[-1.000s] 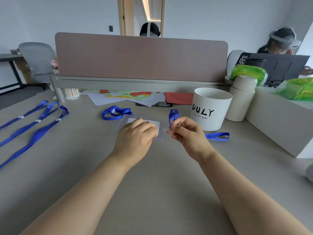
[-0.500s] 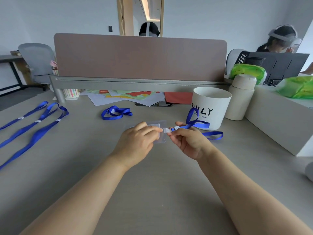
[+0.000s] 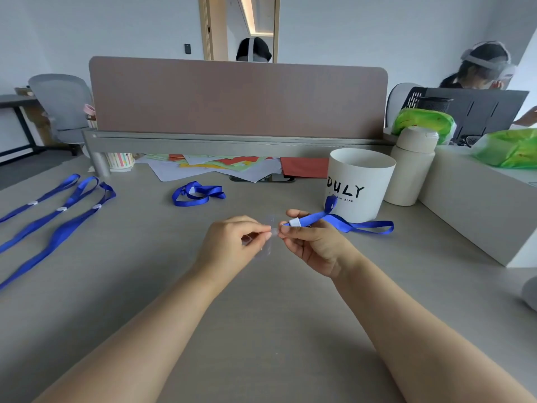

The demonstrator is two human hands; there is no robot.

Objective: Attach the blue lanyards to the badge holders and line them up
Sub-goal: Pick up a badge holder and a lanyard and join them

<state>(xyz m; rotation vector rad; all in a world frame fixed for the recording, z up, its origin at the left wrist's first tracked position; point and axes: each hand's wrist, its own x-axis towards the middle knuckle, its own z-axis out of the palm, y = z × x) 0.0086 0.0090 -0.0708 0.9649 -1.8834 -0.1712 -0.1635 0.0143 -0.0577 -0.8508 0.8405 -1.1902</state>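
Fingers (image 3: 263, 233) of our left hand (image 3: 232, 242) pinch the holder (image 3: 268, 247) left of the cup (image 3: 359, 184) | right hand (image 3: 316, 245) pinches the lanyard (image 3: 313, 219) clip at it, not yet joined | three lanyards (image 3: 62, 209) lined farther left, one coil (image 3: 197, 194) waits

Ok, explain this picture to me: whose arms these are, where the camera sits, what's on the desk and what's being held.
No machine here: a person works with bare hands, and the one camera is worn on their head, looking forward and down, so both arms reach in from the bottom. The left hand pinches a clear badge holder, hard to make out because it is see-through. The right hand pinches the clip end of a blue lanyard, whose strap trails right across the grey desk. At the left, three more lanyards lie stretched out side by side; a bunched lanyard lies further back. A white tub marked DULY, a cream bottle and loose coloured papers sit near the divider.
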